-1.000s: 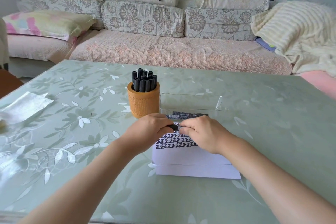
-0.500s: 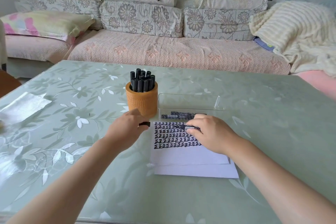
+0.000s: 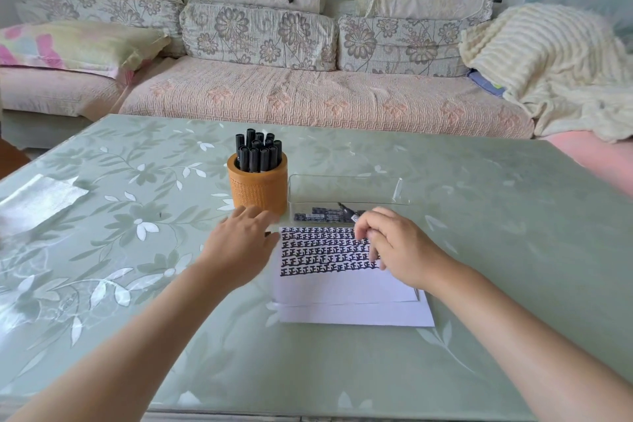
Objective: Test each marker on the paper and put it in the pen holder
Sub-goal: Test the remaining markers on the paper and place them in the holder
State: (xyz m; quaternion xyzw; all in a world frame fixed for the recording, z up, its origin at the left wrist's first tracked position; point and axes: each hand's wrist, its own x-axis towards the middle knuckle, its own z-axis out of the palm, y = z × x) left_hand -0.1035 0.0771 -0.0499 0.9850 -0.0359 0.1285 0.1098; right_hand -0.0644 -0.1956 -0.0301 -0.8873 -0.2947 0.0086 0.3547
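Observation:
A white paper [image 3: 346, 288] lies on the table, its upper half filled with rows of black marks. My right hand [image 3: 397, 247] rests over the paper's top right and grips a black marker [image 3: 348, 212], whose uncapped tip points up and left. To the left of the paper, my left hand [image 3: 239, 247] pinches a small black marker cap [image 3: 268, 234] by the thumb. Just beyond the left hand stands an orange pen holder [image 3: 258, 190], which holds several capped black markers [image 3: 258, 152].
A clear plastic box [image 3: 397, 190] sits behind the paper, right of the holder, with a few markers [image 3: 318, 215] lying in it. The table [image 3: 479, 216] has a green floral glass top. A sofa with cushions and a blanket runs behind it.
My hands, joined on the marker a second ago, have pulled apart. The cap came off in my left hand, which moved left; my right hand lifted the marker toward the paper's top edge.

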